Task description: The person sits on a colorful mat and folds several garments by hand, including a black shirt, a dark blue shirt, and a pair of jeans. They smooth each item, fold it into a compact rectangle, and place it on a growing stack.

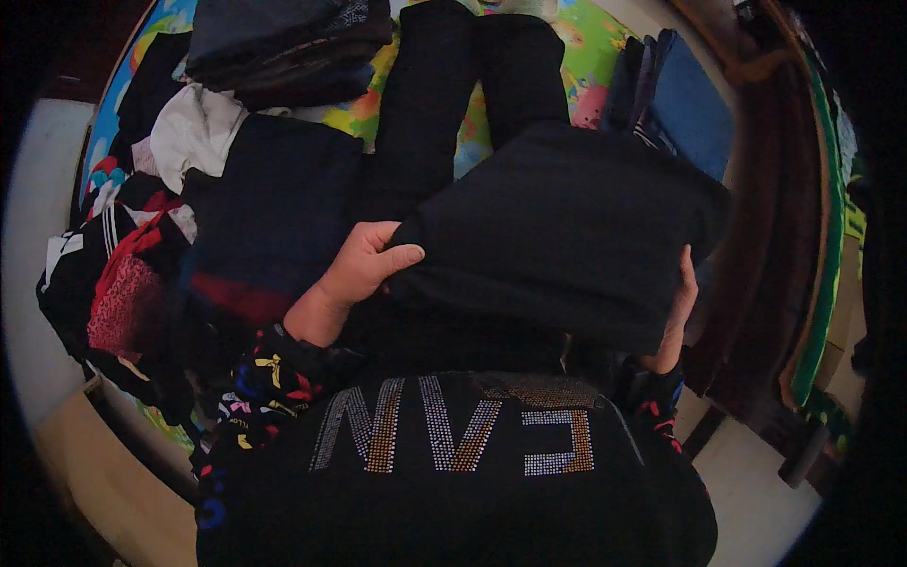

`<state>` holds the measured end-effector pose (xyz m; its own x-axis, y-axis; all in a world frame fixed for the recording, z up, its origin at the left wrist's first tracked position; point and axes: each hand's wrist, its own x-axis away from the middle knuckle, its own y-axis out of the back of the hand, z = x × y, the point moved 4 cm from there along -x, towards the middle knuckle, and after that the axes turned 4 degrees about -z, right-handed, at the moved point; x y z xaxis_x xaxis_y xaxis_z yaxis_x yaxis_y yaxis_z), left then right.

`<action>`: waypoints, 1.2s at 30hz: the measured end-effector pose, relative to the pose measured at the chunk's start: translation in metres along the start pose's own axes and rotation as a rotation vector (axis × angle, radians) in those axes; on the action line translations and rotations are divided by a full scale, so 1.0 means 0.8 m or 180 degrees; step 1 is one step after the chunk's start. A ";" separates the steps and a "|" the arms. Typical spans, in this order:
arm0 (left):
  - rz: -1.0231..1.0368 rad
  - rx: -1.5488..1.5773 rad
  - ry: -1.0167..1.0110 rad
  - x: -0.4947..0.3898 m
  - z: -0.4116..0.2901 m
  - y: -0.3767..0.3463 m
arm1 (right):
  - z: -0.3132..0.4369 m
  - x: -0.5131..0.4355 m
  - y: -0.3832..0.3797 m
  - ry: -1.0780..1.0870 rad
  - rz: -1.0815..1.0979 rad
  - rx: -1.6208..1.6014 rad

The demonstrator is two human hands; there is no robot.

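A black folded garment point(560, 227) spans the space between my two hands, tilted, its right end higher. My left hand point(354, 273) pinches its left edge, thumb on top and fingers beneath. At the garment's right edge is my right hand point(679, 305), mostly hidden behind the cloth, with a finger along the side. Beyond the garment lie black trouser legs point(429, 92) on a brightly patterned cover point(365, 113). Left of them is a dark navy garment point(276, 184), beside a crumpled white cloth point(195, 131).
A stack of folded dark clothes point(283, 57) stands at the upper left. Loose mixed clothes, including a red patterned piece point(127, 308), heap at the left edge. Folded blue denim point(691, 106) rests at the upper right. Beyond the right side is a dark brown bench-like surface point(758, 227).
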<state>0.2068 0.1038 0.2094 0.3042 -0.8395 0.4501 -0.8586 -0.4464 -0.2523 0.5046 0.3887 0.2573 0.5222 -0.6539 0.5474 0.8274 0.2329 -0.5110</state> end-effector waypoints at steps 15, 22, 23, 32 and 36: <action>0.0511 0.1853 -0.0581 0.010 0.007 -0.005 | -0.033 -0.003 0.014 -0.0139 -0.0268 -0.0188; 0.0116 0.1834 -0.0592 0.012 0.007 0.003 | -0.036 -0.006 0.015 -0.0281 0.0147 -0.0359; -0.0029 0.1818 -0.0554 0.013 0.009 0.003 | -0.037 -0.006 0.015 -0.0336 0.0206 -0.0379; -0.1218 0.0241 -0.0715 -0.004 -0.057 0.023 | -0.030 -0.030 -0.044 -0.0312 -0.0306 0.0532; -0.1922 0.0493 -0.2419 0.034 -0.157 0.061 | -0.002 -0.040 -0.108 -0.0077 0.0743 -0.0061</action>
<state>0.1217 0.0981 0.3169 0.9052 -0.4085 -0.1169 -0.4244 -0.8561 -0.2949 0.4158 0.3881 0.2828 0.7039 -0.5664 0.4286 0.6797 0.3620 -0.6380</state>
